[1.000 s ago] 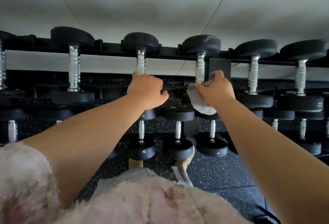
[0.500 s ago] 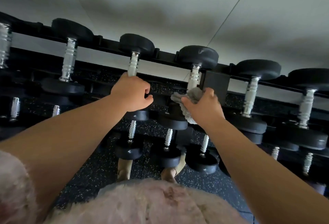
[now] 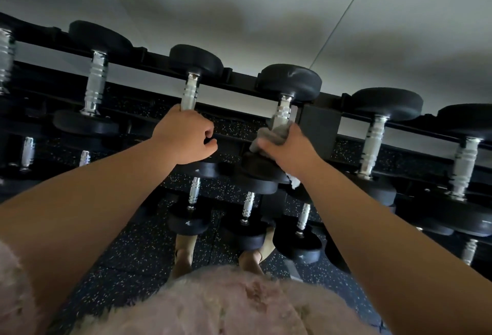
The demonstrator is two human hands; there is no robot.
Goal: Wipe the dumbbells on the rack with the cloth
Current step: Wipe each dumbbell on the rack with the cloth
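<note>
Near the middle of the frame, the left hand (image 3: 183, 135) has its fingers curled round the chrome handle of a dumbbell (image 3: 195, 61) on the top row of the rack (image 3: 320, 127). Just right of it, the right hand (image 3: 288, 149) wraps a grey cloth (image 3: 273, 133) around the lower handle of the neighbouring dumbbell (image 3: 290, 81), fingers closed over cloth and handle together. More dumbbells sit on lower rows, above a speckled floor (image 3: 138, 249).
</note>
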